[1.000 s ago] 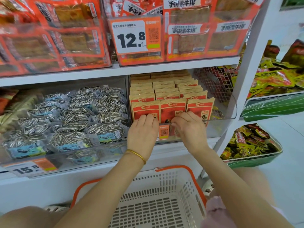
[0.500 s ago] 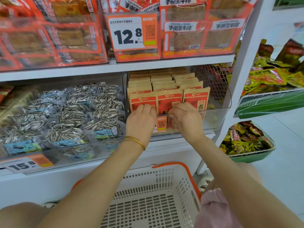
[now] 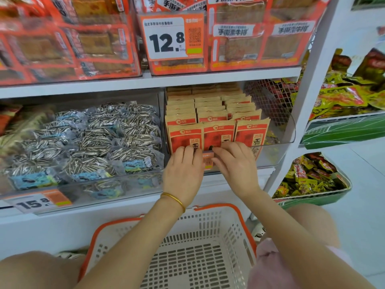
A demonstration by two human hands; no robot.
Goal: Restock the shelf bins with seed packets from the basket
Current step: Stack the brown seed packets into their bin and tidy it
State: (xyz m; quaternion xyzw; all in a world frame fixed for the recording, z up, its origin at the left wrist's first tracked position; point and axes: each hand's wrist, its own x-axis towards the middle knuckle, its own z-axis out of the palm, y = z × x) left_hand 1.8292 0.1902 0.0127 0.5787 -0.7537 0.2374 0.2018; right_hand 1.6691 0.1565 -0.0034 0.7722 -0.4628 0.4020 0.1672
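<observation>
Red-and-kraft seed packets (image 3: 252, 132) stand in tight rows inside a clear shelf bin (image 3: 277, 152) on the middle shelf. My left hand (image 3: 183, 174) and my right hand (image 3: 236, 165) are side by side at the bin's front wall. The fingers of both reach over the wall and press on the front row of packets. A small orange price tag (image 3: 208, 161) shows between the two hands. Below, the white basket (image 3: 208, 225) with an orange rim holds no packets that I can see.
Left of the packets, a clear bin holds bags of striped sunflower seeds (image 3: 93, 142) with a 15.8 tag (image 3: 39, 202). Red snack packs and a 12.8 tag (image 3: 170, 38) fill the shelf above. Green bins of yellow snacks (image 3: 312, 178) stand at the right.
Both hands stay at the bin's front and have drawn slightly closer together. More of the front packets' faces shows above my fingers.
</observation>
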